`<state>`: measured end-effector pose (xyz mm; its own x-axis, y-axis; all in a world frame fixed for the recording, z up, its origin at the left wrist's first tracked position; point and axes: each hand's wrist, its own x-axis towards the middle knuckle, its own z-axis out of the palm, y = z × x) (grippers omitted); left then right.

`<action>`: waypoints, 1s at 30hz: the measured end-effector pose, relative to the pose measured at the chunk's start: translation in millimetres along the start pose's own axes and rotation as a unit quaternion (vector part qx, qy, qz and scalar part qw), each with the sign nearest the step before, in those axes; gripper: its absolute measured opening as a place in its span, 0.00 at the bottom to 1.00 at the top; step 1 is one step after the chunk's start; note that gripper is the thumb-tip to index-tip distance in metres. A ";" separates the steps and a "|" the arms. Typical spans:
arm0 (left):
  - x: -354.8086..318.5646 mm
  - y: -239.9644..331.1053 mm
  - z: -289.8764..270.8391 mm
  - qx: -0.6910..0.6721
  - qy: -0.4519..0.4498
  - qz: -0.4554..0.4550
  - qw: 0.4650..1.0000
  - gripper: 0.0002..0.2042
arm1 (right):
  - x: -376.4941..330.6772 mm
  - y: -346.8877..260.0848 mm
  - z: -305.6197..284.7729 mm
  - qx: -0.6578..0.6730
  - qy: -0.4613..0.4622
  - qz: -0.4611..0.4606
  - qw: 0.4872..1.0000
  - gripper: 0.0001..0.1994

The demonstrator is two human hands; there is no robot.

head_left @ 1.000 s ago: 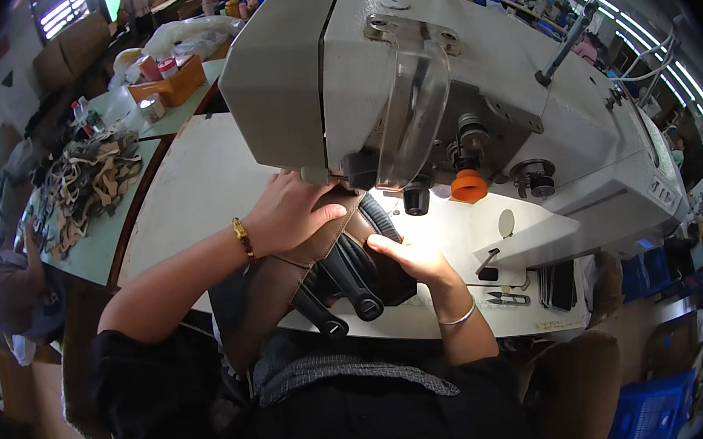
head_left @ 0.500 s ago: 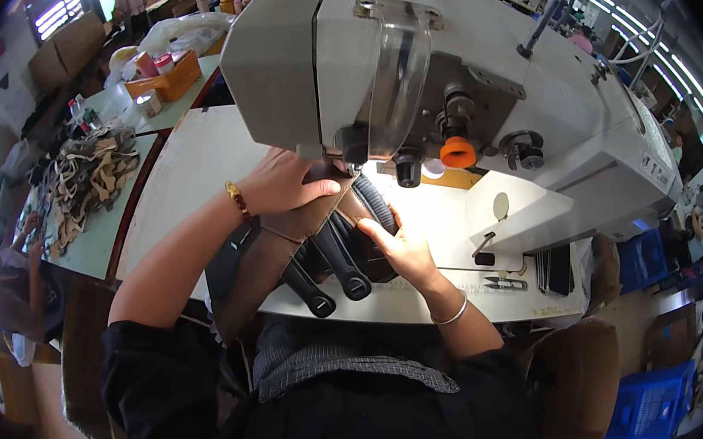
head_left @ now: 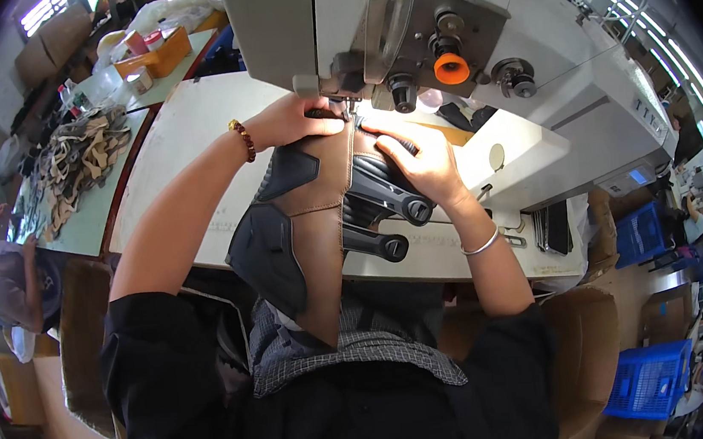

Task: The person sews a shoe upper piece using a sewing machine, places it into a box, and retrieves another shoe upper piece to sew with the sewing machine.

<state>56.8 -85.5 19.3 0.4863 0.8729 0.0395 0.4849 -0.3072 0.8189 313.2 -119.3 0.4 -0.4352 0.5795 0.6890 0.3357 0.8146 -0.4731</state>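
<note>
A brown leather workpiece (head_left: 320, 248) with black moulded panels and long black straps (head_left: 388, 203) lies under the head of a grey-white sewing machine (head_left: 280, 30), its lower end hanging over the table edge toward my lap. A stitched seam runs up it to the needle area (head_left: 348, 107). My left hand (head_left: 303, 123) grips the leather just left of the needle, thumb lying on top and the other fingers partly hidden. On the other side, my right hand (head_left: 424, 159) holds the ribbed black part beside the seam, thumb and fingers bent over it.
Dark flat pieces (head_left: 552, 228) stand at the table's right end. A heap of leather scraps (head_left: 80, 162) covers a green table at left, where a person (head_left: 1, 265) sits. Behind it is an orange box (head_left: 154, 56). Blue crates (head_left: 647, 381) and a cardboard box (head_left: 584, 349) are at right.
The workpiece has turned, so its straps point right and its black panels show. My right hand has moved up beside the needle. The machine sits higher in view.
</note>
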 end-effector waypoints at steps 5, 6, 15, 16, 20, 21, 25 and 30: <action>-5.4 19.2 3.1 -0.009 -0.004 -0.095 0.995 0.13 | -5.5 -0.1 2.4 -0.007 0.030 0.008 0.999 0.09; -4.0 10.8 4.1 -0.046 0.005 -0.074 0.996 0.13 | -5.2 1.8 3.1 -0.009 0.034 -0.004 0.999 0.09; 2.3 -3.3 1.5 -0.073 0.032 -0.021 0.997 0.11 | -2.1 15.0 2.2 -0.071 0.013 0.017 0.997 0.06; 2.8 -1.4 0.4 -0.074 0.026 -0.036 0.996 0.10 | -2.4 15.8 2.5 -0.071 0.012 0.016 0.997 0.06; 4.6 -3.6 -1.0 -0.083 0.019 -0.007 0.996 0.11 | -1.7 16.8 3.3 -0.062 0.030 0.005 0.998 0.05; 4.5 -3.9 -2.0 -0.083 0.020 -0.007 0.996 0.11 | -1.9 16.8 3.3 -0.064 0.028 0.013 0.997 0.05; 5.4 -4.9 -4.2 -0.052 0.023 0.019 0.998 0.13 | 2.2 18.5 4.7 -0.061 0.015 0.017 0.998 0.06; 6.4 -6.8 -2.7 -0.004 0.062 0.047 0.997 0.15 | 0.5 24.9 2.7 -0.075 0.009 0.025 0.997 0.07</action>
<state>54.6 -76.9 15.4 0.4357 0.8808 0.1853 0.4350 -0.3863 0.8133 319.1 -98.7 -12.5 -0.3998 0.6172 0.6776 0.4774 0.7713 -0.4209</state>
